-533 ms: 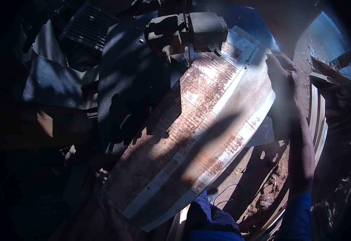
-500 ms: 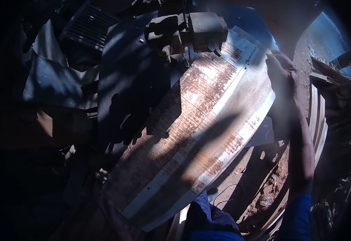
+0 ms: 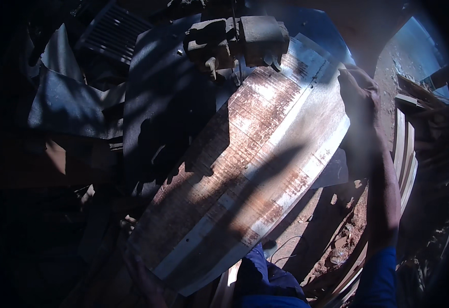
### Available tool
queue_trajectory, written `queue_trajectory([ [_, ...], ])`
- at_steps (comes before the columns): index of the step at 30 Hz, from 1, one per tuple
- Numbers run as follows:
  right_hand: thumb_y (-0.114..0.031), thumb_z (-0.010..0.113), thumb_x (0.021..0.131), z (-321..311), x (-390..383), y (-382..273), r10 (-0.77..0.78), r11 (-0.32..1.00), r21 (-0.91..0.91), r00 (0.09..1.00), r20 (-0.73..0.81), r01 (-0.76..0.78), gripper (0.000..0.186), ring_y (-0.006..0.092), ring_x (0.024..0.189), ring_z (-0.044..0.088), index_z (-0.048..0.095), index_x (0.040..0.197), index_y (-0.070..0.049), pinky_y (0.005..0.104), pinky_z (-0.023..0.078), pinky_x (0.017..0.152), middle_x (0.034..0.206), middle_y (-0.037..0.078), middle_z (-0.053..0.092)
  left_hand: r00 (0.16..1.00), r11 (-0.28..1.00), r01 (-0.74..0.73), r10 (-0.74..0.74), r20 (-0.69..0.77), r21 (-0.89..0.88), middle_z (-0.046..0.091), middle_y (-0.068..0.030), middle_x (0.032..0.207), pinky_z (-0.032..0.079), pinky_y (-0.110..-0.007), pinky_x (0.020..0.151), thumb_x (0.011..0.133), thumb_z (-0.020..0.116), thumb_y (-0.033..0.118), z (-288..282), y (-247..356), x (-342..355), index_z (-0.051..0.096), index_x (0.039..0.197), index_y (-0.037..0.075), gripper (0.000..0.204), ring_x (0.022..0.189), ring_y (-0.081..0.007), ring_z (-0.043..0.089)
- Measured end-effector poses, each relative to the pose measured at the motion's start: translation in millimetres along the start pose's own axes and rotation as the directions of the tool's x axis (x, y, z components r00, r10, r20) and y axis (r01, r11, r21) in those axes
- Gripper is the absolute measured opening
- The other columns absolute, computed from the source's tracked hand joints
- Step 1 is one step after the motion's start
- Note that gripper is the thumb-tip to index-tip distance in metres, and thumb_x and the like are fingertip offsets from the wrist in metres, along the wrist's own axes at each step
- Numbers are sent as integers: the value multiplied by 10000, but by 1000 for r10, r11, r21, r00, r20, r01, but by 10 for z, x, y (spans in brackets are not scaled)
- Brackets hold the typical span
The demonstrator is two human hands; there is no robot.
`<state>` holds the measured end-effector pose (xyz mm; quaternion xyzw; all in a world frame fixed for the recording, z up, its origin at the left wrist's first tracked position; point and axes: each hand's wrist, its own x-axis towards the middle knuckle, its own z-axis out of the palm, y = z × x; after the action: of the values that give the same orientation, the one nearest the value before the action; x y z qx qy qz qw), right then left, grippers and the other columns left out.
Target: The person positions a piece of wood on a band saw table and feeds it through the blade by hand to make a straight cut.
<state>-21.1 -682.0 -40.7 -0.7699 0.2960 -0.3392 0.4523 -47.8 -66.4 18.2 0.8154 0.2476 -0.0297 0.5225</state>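
Note:
A long wooden board [image 3: 245, 159], worn brown and white with thin cross lines, lies slantwise over a dark metal saw table [image 3: 173, 66]. Its far end is by the thin upright blade [image 3: 239, 72] of what looks like a band saw, below a blocky blade guide [image 3: 237, 41]. My right hand [image 3: 360, 87] grips the board's far right edge, its fingers partly in shadow. At the near left corner, my left hand [image 3: 145, 280] is closed on the board; deep shadow hides most of its fingers.
Bent sheet metal [image 3: 70, 102] stands left of the table, near a slatted grille [image 3: 112, 33]. Curved wooden strips [image 3: 404, 154] are stacked at the right. Wood scraps and sawdust [image 3: 342, 236] cover the ground below the board.
The view has shifted very slightly. The board and both hands stay nearly in place against the saw, with no visible change of grip.

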Motion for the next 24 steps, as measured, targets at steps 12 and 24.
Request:
queue_trajectory([
  [12,-208,715,910,-1,9,-15,-6,1000,-23,1000,-24,5,255,156,922,683,741,1053,2,276,529,828,1060,91,737,998,998,-64,63,19,29,387,-150,1503,298,-441,1137,972,553,384,22,-1,15,369,1484,49,639,1392,-298,363],
  [24,-231,718,910,10,2,-70,30,999,-31,999,-34,-31,268,159,918,681,744,1058,-10,278,528,832,1056,90,738,995,994,-86,83,55,71,375,-149,1514,281,-447,1145,972,555,368,-44,-65,62,354,1495,57,641,1402,-306,344],
])
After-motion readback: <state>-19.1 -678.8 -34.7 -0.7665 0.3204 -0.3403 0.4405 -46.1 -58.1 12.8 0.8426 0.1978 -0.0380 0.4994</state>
